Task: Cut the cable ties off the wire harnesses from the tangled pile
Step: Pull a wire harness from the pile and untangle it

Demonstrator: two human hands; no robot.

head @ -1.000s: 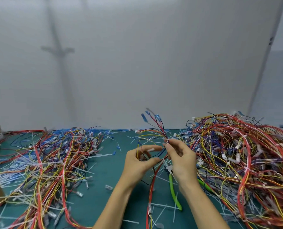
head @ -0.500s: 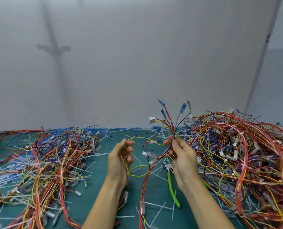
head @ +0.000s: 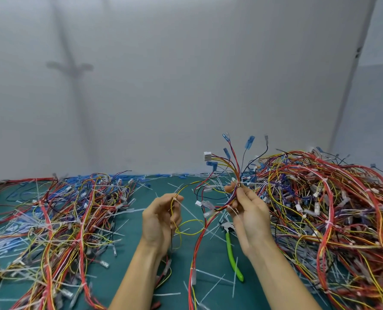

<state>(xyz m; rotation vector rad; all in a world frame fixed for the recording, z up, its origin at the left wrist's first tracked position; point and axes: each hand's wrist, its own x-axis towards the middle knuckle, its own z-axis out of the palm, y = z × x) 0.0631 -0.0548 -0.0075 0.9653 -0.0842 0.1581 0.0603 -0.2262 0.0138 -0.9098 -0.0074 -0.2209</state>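
Right, the teal mat (head: 130,271) carries everything, and the green-handled cutters (head: 231,253) lying on it are our marker. To the right of the cutters rises the big tangled pile (head: 320,209), red and yellow wires thick with white ties; well to the left of the cutters sprawls a second, flatter heap (head: 63,220). Just above the cutters, lifted off the mat, is one harness (head: 235,168), its blue terminals fanned upward. The right hand (head: 250,220), directly over the cutters' jaws, has its fingers curled round the bundle and thumb and forefinger pinched at a white cable tie (head: 237,183). The left hand (head: 159,220), left of the cutters, pinches a yellow branch of that harness at another tie (head: 175,199). Neither hand has the tool, so this looks like the hunting step: finding the ties before any snip. Next, I'd say, one hand must let go, pick up the cutters, and nip the tie without nicking a wire.
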